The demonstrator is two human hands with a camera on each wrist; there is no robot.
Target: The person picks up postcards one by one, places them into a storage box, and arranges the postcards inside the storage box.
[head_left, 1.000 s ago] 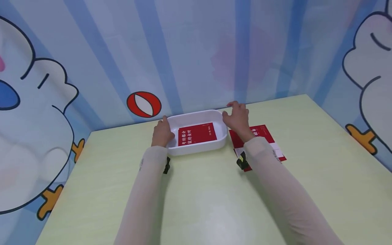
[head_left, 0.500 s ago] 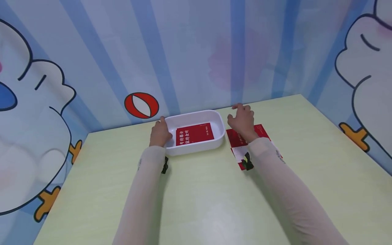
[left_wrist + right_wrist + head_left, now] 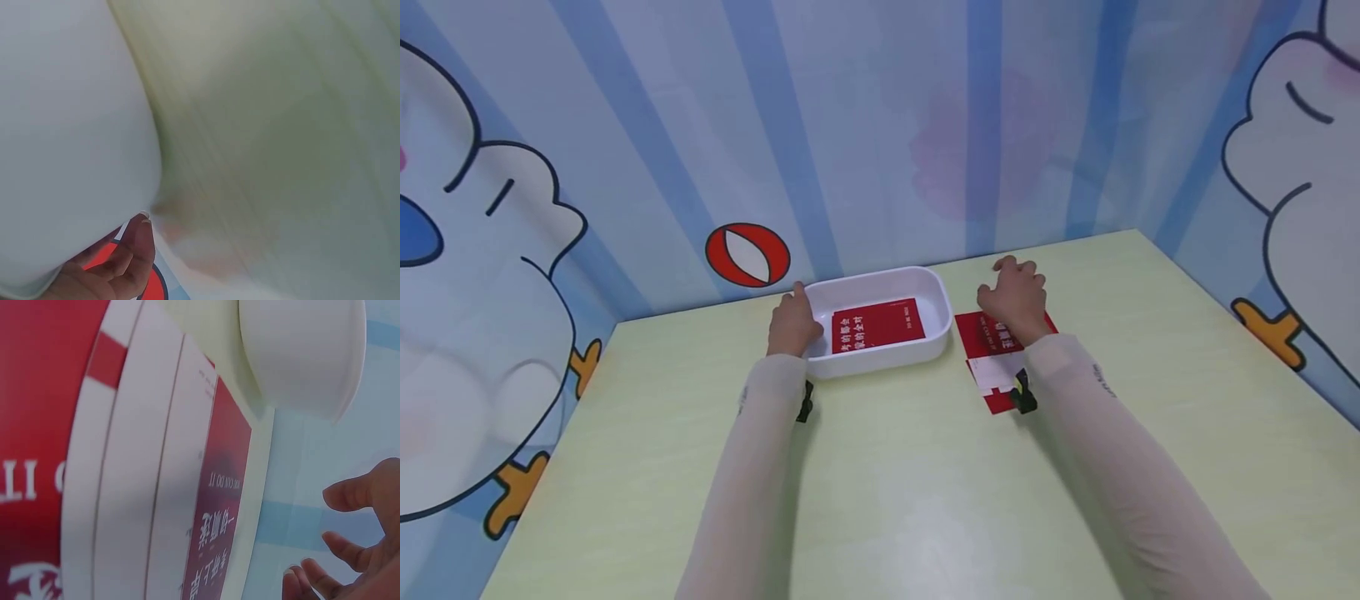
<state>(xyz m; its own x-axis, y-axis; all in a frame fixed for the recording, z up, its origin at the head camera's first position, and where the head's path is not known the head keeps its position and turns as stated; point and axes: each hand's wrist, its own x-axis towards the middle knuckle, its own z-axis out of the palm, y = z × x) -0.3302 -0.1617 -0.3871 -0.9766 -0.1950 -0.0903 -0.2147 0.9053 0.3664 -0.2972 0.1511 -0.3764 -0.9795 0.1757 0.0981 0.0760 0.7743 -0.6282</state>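
A white rectangular tray (image 3: 880, 364) sits near the table's back edge, with red printed cards (image 3: 891, 323) lying inside it. My left hand (image 3: 792, 323) grips the tray's left end, thumb over the rim and fingers outside. In the left wrist view, fingertips (image 3: 142, 234) touch the tray's outer wall (image 3: 75, 137). To the tray's right, my right hand (image 3: 1015, 298) hovers over a loose pile of red and white printed cards (image 3: 981, 337), partly hiding it. Its fingers (image 3: 347, 494) are spread and slightly bent, holding nothing. Close up, the right wrist view shows overlapping cards (image 3: 37, 406) with white lettering.
A pale green-yellow table (image 3: 880, 492) carries everything. Behind it rises a blue striped backdrop (image 3: 880, 125) with cartoon figures, close to the tray's back side. Dark straps (image 3: 805, 402) show at both wrists.
My right hand has left the tray's right end and moved right, over the card pile. The left hand keeps its grip on the tray. The view has shifted slightly.
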